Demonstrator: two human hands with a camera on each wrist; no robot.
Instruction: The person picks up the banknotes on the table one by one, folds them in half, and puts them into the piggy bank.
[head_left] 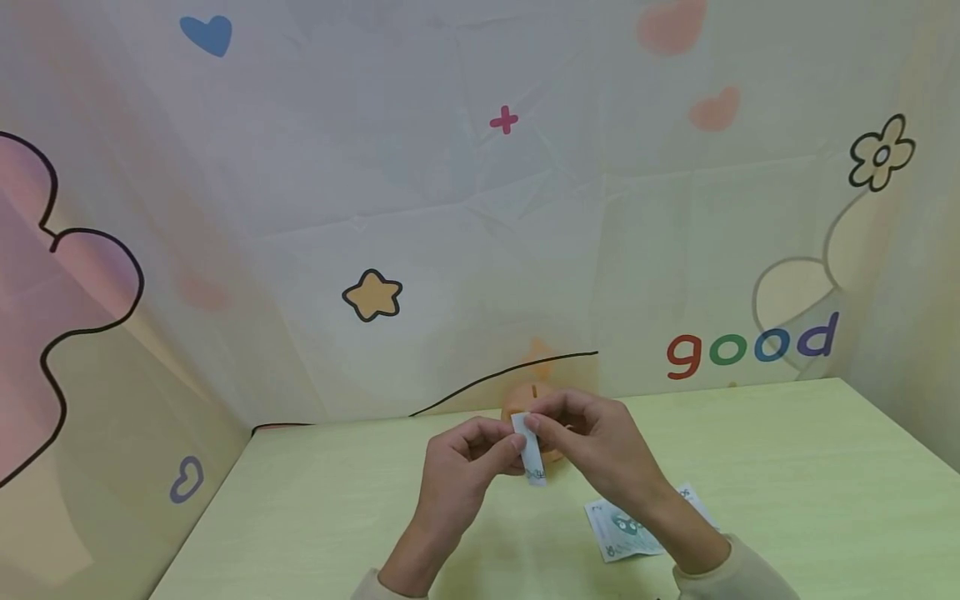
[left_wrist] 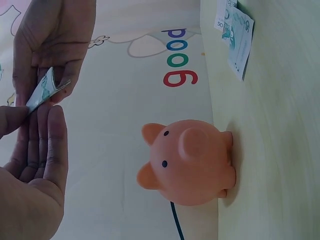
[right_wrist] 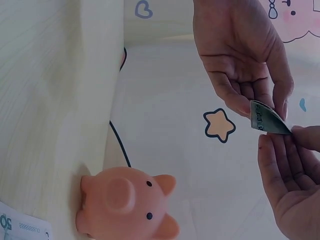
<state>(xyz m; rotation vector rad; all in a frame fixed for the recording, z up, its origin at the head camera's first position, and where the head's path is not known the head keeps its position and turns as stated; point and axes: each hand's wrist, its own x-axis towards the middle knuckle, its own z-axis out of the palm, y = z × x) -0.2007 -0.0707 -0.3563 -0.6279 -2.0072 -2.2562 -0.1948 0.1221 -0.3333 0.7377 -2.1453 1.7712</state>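
A folded banknote [head_left: 533, 460], bent into a narrow strip with green print at its lower end, is held up above the table in front of me. My left hand [head_left: 459, 471] pinches its left side between thumb and fingers. At the upper end, my right hand [head_left: 603, 446] grips it with thumb and forefinger. Both wrist views show the note [left_wrist: 44, 92] creased double. Beyond the hands stands an orange piggy bank [left_wrist: 192, 162], upright on the table; in the head view the hands hide most of it.
More banknotes [head_left: 622, 531] lie on the pale table [head_left: 322, 508], partly under my right forearm in the head view. A printed cloth [head_left: 450, 208] with a star and the word "good" hangs behind the table's far edge.
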